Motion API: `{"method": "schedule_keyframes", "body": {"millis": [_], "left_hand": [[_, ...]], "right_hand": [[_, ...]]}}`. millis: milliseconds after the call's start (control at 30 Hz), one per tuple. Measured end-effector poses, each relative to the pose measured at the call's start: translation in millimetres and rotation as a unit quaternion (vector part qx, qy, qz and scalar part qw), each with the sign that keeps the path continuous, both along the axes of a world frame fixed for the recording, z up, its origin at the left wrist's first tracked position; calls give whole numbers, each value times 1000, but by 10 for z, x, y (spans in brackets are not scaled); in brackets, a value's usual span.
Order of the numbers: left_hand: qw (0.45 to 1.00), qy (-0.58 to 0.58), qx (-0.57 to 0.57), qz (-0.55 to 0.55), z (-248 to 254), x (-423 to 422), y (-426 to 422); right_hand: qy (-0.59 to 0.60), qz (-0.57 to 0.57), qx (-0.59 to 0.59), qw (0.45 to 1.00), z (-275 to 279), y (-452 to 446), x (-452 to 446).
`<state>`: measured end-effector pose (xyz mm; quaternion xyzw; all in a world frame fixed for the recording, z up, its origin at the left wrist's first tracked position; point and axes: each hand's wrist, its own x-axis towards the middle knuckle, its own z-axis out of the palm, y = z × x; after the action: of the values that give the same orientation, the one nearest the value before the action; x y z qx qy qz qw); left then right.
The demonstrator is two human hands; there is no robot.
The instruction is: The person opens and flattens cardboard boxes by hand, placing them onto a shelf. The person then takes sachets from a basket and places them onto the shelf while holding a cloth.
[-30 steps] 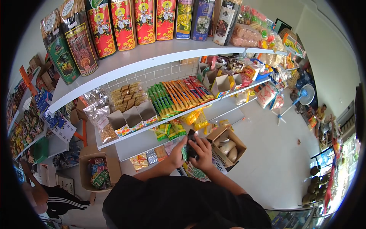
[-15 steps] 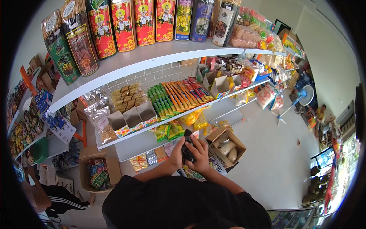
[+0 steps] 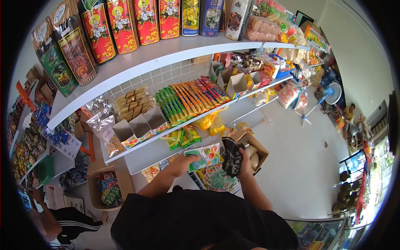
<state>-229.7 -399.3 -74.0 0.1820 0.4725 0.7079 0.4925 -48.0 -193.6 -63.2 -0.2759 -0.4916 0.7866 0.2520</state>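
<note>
My left hand [image 3: 180, 164] grips a flat green and white packet [image 3: 207, 156], held out over the lower shelf. To its right, my right hand [image 3: 245, 162] is wrapped round a dark, black-patterned bundle [image 3: 231, 156], whose exact nature I cannot make out. The packet and the bundle are apart, side by side. Beneath them lie several green and white packets [image 3: 218, 178]. Just behind my right hand stands an open cardboard box [image 3: 261, 152] with pale, rounded packages in it.
Incense packs [image 3: 146, 21] line the top shelf [image 3: 146, 62]. Snack sticks [image 3: 187, 100] and small boxes [image 3: 141, 126] fill the middle one. A cardboard box [image 3: 123, 183] stands at left, near another person's leg [image 3: 79, 219]. A fan [image 3: 333, 93] is at right.
My hands have moved apart. The green and white packet now shows in my left hand, and the dark bundle has gone right with my right hand. The view has shifted slightly.
</note>
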Motion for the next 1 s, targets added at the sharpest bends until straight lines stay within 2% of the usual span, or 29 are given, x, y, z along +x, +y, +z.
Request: {"method": "schedule_keyframes", "body": {"millis": [33, 67, 100, 133, 200, 233, 267, 300, 333, 367, 400, 467, 500, 533, 567, 600, 633, 667, 733, 767, 833, 867, 933, 967, 1000], "left_hand": [[998, 19, 8, -56, 461, 64, -44], [993, 37, 17, -112, 737, 68, -46], [981, 117, 32, -150, 777, 20, -13], [981, 115, 31, -150, 803, 1, 20], [940, 325, 7, -103, 828, 14, 87], [926, 375, 23, -37, 758, 17, 151], [927, 372, 20, -38, 724, 36, 202], [898, 434, 29, 72, 697, 59, 248], [853, 489, 37, 179, 664, 79, 291], [850, 472, 23, 233, 621, 97, 344], [851, 470, 18, 232, 614, 112, 378], [921, 327, 19, 212, 621, 139, 405], [921, 326, 15, 213, 607, 160, 382], [972, 167, 65, 154, 589, 187, 354], [989, 2, 113, 91, 575, 213, 332], [974, -162, 159, 26, 575, 229, 321], [973, -185, 129, 45, 843, 342, 291], [973, -186, 128, 49, 805, 327, 281], [984, -124, 126, 15, 625, 273, 285], [990, -74, 105, 49, 513, 258, 308], [993, -51, 96, 50, 415, 192, 261], [995, -26, 89, 49, 418, 168, 238], [993, -51, 99, 32, 427, 197, 205], [996, -27, 81, 24, 424, 216, 203], [998, -3, 64, 15, 421, 232, 208]], "right_hand": [[47, 36, -217, 974, 110, 14, 14], [45, 36, -218, 974, 203, -8, 27], [41, 63, -212, 974, 288, -45, 40], [37, 90, -205, 974, 319, -78, 41], [60, 88, -196, 975, 292, -189, -24], [97, 146, -132, 976, 432, -275, -36], [133, 204, -69, 967, 550, -348, -69], [157, 178, 31, 971, 613, -404, -142], [154, 177, 25, 972, 678, -432, -163], [146, 157, 193, 957, 745, -463, -170], [134, 135, 357, 914, 815, -500, -175], [128, 113, 393, 903, 911, -579, -195], [116, 104, 495, 855, 931, -580, -215], [103, 95, 591, 795, 935, -581, -226], [94, 88, 620, 774, 889, -604, -250], [95, 90, 619, 774, 868, -621, -241], [71, 103, 650, 750, 841, -650, -222], [46, 116, 679, 723, 812, -680, -200], [41, 126, 670, 730, 737, -701, -170], [51, 181, 620, 762, 671, -646, -150], [75, 253, 537, 801, 604, -528, -127], [75, 252, 536, 802, 625, -479, -110], [76, 160, 531, 829, 738, -426, -70], [66, 110, 549, 826, 787, -428, -93], [64, 108, 548, 827, 858, -451, -136]]}}
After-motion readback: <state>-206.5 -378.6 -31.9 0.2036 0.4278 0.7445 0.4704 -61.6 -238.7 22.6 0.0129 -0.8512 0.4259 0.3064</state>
